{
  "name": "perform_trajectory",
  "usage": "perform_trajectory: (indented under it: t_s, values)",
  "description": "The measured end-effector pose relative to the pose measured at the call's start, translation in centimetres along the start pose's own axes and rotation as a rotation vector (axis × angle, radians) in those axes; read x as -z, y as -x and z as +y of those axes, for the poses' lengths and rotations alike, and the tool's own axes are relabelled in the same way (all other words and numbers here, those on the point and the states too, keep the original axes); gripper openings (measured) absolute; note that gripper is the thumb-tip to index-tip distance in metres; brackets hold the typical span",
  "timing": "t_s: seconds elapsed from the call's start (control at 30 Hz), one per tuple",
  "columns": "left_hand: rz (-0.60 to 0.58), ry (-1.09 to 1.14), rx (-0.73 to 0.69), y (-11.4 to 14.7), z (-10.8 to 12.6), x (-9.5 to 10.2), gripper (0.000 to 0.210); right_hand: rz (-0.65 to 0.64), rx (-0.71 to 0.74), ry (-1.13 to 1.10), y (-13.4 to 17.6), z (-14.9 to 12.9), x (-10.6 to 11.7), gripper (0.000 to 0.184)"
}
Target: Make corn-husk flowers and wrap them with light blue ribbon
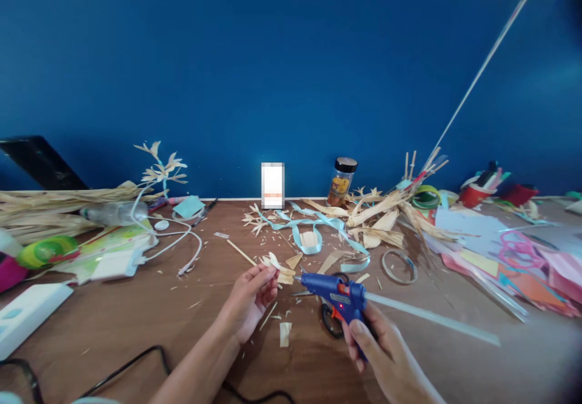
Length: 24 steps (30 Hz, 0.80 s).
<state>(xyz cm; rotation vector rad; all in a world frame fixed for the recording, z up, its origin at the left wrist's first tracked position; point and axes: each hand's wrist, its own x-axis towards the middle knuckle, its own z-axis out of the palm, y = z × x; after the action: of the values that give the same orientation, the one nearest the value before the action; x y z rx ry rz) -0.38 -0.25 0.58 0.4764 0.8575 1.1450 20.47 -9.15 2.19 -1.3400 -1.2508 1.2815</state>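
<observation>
My left hand (253, 292) pinches a small pale piece of dried husk (284, 273), shaped like a petal, above the middle of the table. My right hand (375, 337) is wrapped round the handle of a blue hot glue gun (334, 292), whose red light glows. The gun's nozzle points left and comes close to the husk piece; whether they touch I cannot tell. A long clear glue stick (431, 316) sticks out of the gun's back. Partly hidden beneath the gun lie scissors (331, 322) with black and orange handles.
Light blue ribbon (309, 243), husk scraps and a tape ring (399, 267) lie beyond my hands. A lidded jar (342, 182) stands near the blue wall. At left are a power strip (34, 316), white cables and a plastic bottle (113, 213); coloured paper (473, 234) and pink scissors (522, 249) lie right.
</observation>
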Motion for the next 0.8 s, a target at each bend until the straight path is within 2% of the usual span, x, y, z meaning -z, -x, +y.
perform_trajectory:
  t_s: [0.17,0.4,0.6,0.8]
  values:
    - [-0.003,-0.056,-0.013,0.18,0.05,-0.27,0.013,0.032,0.01,-0.024,0.14,-0.27,0.04,0.036]
    - [-0.025,-0.12,-0.037,0.49,-0.02,-0.57,0.017,-0.06,0.01,0.038,-0.14,-0.5,0.01,0.034]
    - [-0.003,-0.141,-0.039,0.51,0.04,-0.69,0.018,0.017,0.011,0.041,0.23,-0.47,0.15,0.036]
    - [-0.026,-0.161,-0.056,0.48,-0.1,-0.78,0.018,-0.071,0.013,0.069,-0.03,-0.39,0.23,0.033]
